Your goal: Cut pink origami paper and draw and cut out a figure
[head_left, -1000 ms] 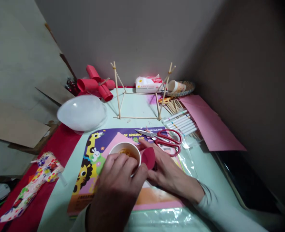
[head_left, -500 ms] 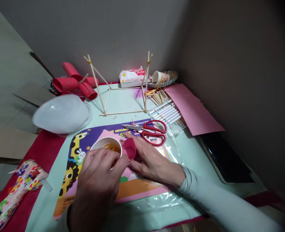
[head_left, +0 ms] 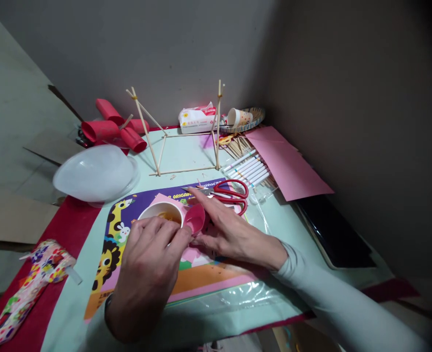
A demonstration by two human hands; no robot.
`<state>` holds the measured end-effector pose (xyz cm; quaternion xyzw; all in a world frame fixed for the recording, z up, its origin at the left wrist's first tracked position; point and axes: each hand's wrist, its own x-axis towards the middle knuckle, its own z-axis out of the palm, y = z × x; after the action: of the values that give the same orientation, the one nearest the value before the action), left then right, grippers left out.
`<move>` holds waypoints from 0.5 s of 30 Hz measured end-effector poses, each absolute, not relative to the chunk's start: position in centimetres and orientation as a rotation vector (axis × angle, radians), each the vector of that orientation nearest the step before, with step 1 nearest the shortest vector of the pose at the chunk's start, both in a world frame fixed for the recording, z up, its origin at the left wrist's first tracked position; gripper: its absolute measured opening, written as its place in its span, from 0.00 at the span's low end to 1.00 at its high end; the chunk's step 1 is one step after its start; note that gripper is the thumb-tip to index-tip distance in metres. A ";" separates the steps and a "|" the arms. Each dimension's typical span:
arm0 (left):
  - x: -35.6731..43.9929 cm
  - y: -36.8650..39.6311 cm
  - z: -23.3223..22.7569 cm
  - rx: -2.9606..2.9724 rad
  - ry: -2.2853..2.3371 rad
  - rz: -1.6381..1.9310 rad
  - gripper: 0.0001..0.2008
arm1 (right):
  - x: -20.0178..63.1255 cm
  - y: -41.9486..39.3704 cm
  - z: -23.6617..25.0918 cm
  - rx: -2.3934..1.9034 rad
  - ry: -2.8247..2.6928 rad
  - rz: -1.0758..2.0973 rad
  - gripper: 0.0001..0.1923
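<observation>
A small roll of pink paper (head_left: 195, 218), its open end facing up, sits between my two hands. My right hand (head_left: 232, 232) wraps it from the right, fingers stretched behind and thumb below. My left hand (head_left: 152, 266) is closed, its thumb and fingertips at the roll's lower left edge; its curled fingers cover the near side of a white paper cup (head_left: 148, 211). Yellowish rubber bands (head_left: 170, 216) lie in the cup. Red-handled scissors (head_left: 234, 187) rest behind my right hand. Beneath are pink sheets and a colourful origami paper pack (head_left: 201, 283).
A stick frame (head_left: 186, 171) stands behind, near a tissue pack (head_left: 197, 119). Markers (head_left: 250, 171), pink card (head_left: 287, 166) and a dark tablet (head_left: 335, 234) lie right. Left are a whitish translucent bowl (head_left: 93, 171), red paper tubes (head_left: 100, 131) and a patterned wrapped object (head_left: 36, 278).
The view has shifted slightly. My right hand's fingers have stretched out further, over the scissors, and the pink roll has tilted a little. Both hands stay beside the cup.
</observation>
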<state>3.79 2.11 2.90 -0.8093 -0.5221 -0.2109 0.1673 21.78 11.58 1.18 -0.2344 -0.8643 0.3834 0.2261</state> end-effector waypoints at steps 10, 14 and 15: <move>3.5 2.0 2.8 -2.308 -1.457 -0.612 0.25 | 21.4 11.3 1.0 -0.426 -2.278 1.017 0.43; 2.7 1.5 2.8 -2.279 -1.479 -0.761 0.34 | 21.0 11.0 0.5 -0.550 -2.233 0.999 0.48; 2.4 1.3 2.7 -2.249 -1.500 -0.789 0.37 | 20.9 10.9 0.5 -0.584 -2.223 1.005 0.49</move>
<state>2.37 1.31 2.74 -0.7881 -0.5256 -0.2765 0.1620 20.91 10.94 0.52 -0.2214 -0.8421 0.3808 0.3112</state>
